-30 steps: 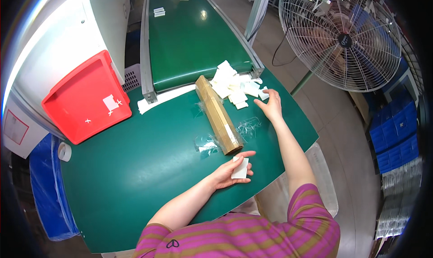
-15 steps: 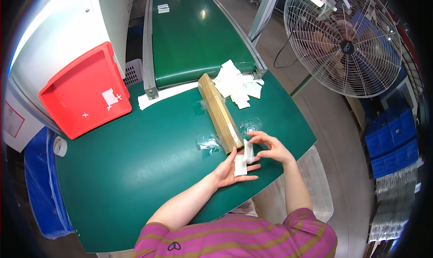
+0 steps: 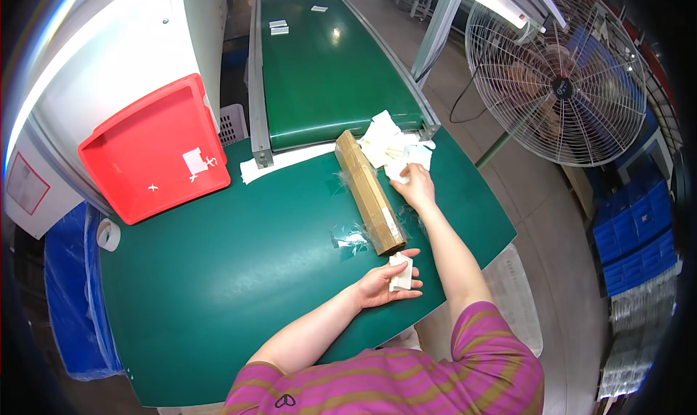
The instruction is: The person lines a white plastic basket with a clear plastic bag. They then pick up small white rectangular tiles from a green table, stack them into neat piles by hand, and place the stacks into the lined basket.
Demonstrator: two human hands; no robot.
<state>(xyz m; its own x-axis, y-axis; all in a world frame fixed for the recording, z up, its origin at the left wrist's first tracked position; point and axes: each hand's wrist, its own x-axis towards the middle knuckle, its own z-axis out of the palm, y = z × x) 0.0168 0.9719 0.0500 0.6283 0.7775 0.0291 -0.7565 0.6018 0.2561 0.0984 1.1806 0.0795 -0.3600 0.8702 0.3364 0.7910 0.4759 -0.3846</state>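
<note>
My left hand (image 3: 383,283) is over the near part of the table, palm up. Its thumb presses a small stack of thin white rectangular pieces (image 3: 401,273) against the fingers. Farther forward, my right hand (image 3: 419,190) reaches to the near edge of a loose pile of white and cream flat pieces (image 3: 381,137). Thumb and forefinger close on one white piece there; its far part blends into the pile. Between the hands and to their left lies a long brown cardboard box (image 3: 369,197), its near end just beyond my left fingertips.
A green conveyor belt (image 3: 327,81) carries a few white pieces at the back. At the left stands a red tray (image 3: 141,153) with white bits in it. Clear tape (image 3: 350,239) and a white tape roll (image 3: 108,235) are on the green table (image 3: 239,291). A large fan (image 3: 559,88) stands right.
My right hand has left the piece above my left palm and moved forward to the pile. The left thumb has folded over the white pieces. The view has shifted slightly.
</note>
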